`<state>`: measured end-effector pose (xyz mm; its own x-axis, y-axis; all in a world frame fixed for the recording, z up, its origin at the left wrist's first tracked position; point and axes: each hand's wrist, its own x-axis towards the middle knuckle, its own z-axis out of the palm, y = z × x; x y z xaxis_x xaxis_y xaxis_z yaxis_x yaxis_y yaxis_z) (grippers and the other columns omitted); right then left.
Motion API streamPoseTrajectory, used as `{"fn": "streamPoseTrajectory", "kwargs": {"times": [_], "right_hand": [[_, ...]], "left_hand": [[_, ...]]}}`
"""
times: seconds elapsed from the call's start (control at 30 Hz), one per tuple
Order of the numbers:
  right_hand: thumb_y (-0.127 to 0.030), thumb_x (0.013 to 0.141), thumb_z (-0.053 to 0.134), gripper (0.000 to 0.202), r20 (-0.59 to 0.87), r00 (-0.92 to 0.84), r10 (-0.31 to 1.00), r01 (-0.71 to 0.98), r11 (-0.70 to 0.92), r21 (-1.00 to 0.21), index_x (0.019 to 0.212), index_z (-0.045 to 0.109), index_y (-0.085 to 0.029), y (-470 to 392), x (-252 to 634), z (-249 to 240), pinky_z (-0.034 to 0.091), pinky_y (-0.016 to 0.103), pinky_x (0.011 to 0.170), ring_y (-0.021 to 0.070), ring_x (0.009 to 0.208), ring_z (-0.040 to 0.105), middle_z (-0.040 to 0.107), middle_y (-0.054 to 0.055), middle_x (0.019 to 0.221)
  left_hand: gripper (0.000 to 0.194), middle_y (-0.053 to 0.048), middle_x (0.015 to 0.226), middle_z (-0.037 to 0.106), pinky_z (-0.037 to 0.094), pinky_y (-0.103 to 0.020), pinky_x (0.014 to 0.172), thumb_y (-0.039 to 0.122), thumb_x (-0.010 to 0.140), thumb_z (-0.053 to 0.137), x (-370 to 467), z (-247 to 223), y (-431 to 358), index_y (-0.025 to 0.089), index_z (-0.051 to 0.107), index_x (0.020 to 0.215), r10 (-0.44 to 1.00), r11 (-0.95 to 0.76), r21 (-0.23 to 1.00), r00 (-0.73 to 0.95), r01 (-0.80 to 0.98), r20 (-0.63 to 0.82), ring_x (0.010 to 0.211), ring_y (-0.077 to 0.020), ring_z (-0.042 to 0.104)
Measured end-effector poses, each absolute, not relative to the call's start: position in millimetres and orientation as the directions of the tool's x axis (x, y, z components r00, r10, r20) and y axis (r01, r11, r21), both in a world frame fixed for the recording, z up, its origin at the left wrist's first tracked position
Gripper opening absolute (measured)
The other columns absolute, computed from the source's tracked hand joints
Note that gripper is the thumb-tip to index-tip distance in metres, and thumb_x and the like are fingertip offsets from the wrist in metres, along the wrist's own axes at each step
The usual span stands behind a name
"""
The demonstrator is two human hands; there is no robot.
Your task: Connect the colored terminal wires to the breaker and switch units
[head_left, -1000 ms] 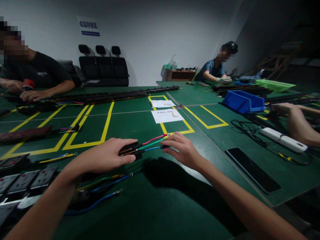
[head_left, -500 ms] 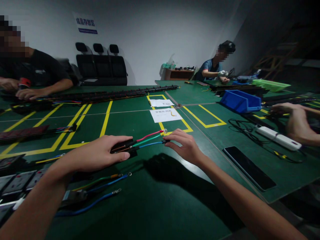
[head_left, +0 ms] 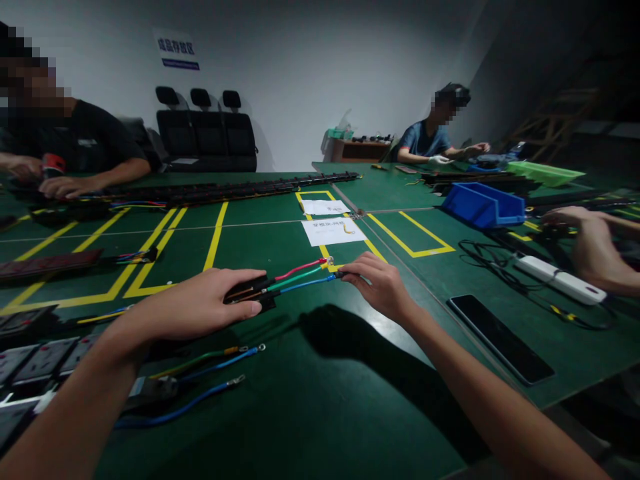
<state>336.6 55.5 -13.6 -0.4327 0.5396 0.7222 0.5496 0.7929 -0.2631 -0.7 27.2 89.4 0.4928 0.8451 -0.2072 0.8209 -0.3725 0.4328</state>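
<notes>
My left hand (head_left: 210, 297) is closed around a black strip (head_left: 267, 301) from whose end three wires stick out. The red wire (head_left: 300, 268) ends in a bare metal ring terminal, and the green wire (head_left: 297, 278) has a yellow end beside it. Nearest to me runs the blue wire (head_left: 303, 286), stretched toward my right hand (head_left: 376, 279). Thumb and fingertips of that hand pinch a small black sleeve (head_left: 340, 274) at the blue wire's tip. Whatever lies inside the sleeve is hidden.
Left of me lie grey socket modules (head_left: 43, 363) and a loose blue wire (head_left: 185, 407). On the right are a phone (head_left: 500, 339), a white power strip (head_left: 560, 279) and a blue bin (head_left: 483, 205). Labelled paper (head_left: 333, 231) lies ahead. Co-workers' hands (head_left: 65, 188) are around the table.
My right hand has moved slightly right and up with the black sleeve, and the blue wire looks straighter. My left hand stays nearly still. The far co-worker's hands have moved apart.
</notes>
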Motion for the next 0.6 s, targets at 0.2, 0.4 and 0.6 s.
{"fn": "streamPoseTrajectory", "kwargs": {"times": [0.2, 0.4, 0.6], "right_hand": [[-0.021, 0.099, 0.060, 0.017, 0.742, -0.419, 0.524, 0.574, 0.785, -0.231, 0.095, 0.076, -0.021, 63, 342, -21, 0.053, 0.036, 0.066, 0.0202, 0.074, 0.061, 0.073, 0.006, 0.081], [-0.025, 0.097, 0.063, 0.015, 0.834, -0.149, 0.531, 0.689, 0.661, -0.298, 0.091, 0.077, -0.021, 85, 371, -27, 0.051, 0.036, 0.063, 0.0213, 0.069, 0.064, 0.073, 0.005, 0.075], [-0.021, 0.097, 0.064, 0.015, 0.773, -0.306, 0.556, 0.579, 0.753, -0.313, 0.106, 0.076, -0.023, 65, 345, -12, 0.055, 0.038, 0.074, 0.0212, 0.081, 0.067, 0.077, 0.006, 0.090]], "left_hand": [[0.067, -0.004, 0.143, 0.063, 0.048, -0.041, 0.109, 0.060, 0.088, 0.055, 3, 89, 26, 0.029, 0.057, 0.146, 0.846, -0.370, 0.429, 0.490, 0.824, -0.211, 0.126, -0.0320, 0.062], [0.070, -0.004, 0.143, 0.063, 0.048, -0.046, 0.110, 0.068, 0.082, 0.061, -20, 94, 28, 0.032, 0.061, 0.143, 0.874, -0.341, 0.407, 0.445, 0.848, -0.195, 0.127, -0.0361, 0.061], [0.073, -0.003, 0.146, 0.060, 0.046, -0.048, 0.112, 0.069, 0.083, 0.060, -19, 97, 29, 0.033, 0.057, 0.147, 0.863, -0.357, 0.422, 0.467, 0.833, -0.193, 0.130, -0.0366, 0.059]]}}
